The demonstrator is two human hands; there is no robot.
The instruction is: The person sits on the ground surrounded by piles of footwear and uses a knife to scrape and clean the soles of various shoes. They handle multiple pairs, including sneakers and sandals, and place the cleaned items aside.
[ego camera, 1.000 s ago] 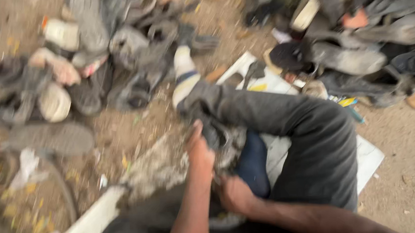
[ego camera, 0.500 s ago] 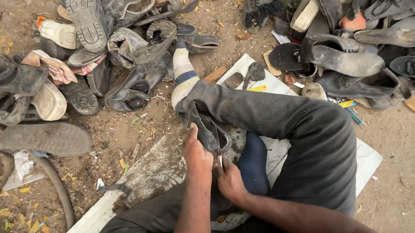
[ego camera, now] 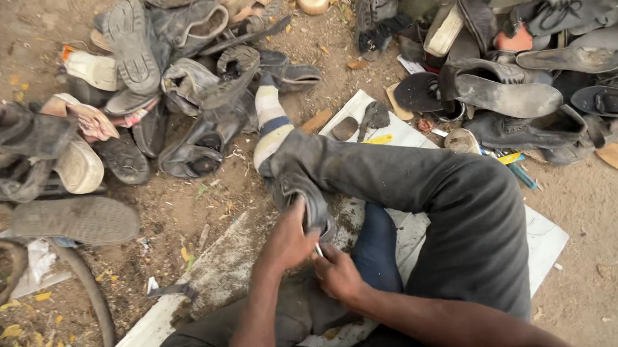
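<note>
Person sits on the dirt ground point(ego camera: 599, 248), legs crossed over a white board point(ego camera: 542, 241). Left hand point(ego camera: 288, 239) is wrapped around a worn dark shoe point(ego camera: 303, 195), fingers curled over its rim, pinning it upright against the bent knee of the grey trousers point(ego camera: 425, 202) so it stays steady. Right hand point(ego camera: 338, 273) sits just below and touching the shoe's lower edge, fingers pressed together in a pinch on a small thin pale tool point(ego camera: 319, 250); probably a needle or awl, too small to tell. Tool tip meets the shoe near the sole. Striped sock point(ego camera: 271, 122) pokes out past the shoe. Heaps of old shoes point(ego camera: 175, 82) lie ahead on the left, more shoes point(ego camera: 524, 60) on the right, within reach. A loose grey sole point(ego camera: 76, 221) lies flat by itself at left.
</note>
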